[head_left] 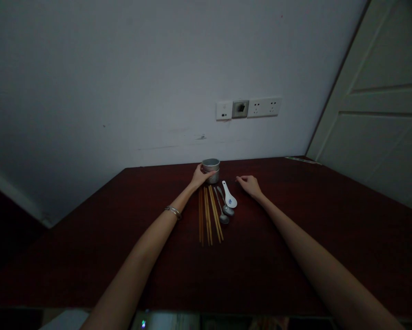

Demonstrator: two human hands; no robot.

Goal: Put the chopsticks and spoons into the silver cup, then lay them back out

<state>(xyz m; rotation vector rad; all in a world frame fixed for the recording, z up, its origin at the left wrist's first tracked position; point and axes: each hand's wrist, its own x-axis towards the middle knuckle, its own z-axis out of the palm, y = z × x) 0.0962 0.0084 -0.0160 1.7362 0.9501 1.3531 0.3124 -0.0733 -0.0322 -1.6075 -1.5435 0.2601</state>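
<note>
Our left hand (pixel 199 176) has its fingers wrapped round the cylindrical grey metal vessel (pixel 213 179), probably steadying it; our right hand's (pixel 250 184), drawn together, seem empty.

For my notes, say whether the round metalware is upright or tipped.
Upright: the round metalware stands open end up, held by the left hand.

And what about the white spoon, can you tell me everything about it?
The white spoon looks smooth, maybe ceramic, with a rounded bowl and a handle. A small blue mark shows on the bowl. It lies on the dark red table, handle toward the wall and slanting left, bowl nearer the camera. The bowl seems to overlap a metal spoon beside it. Nobody is holding it.
</note>
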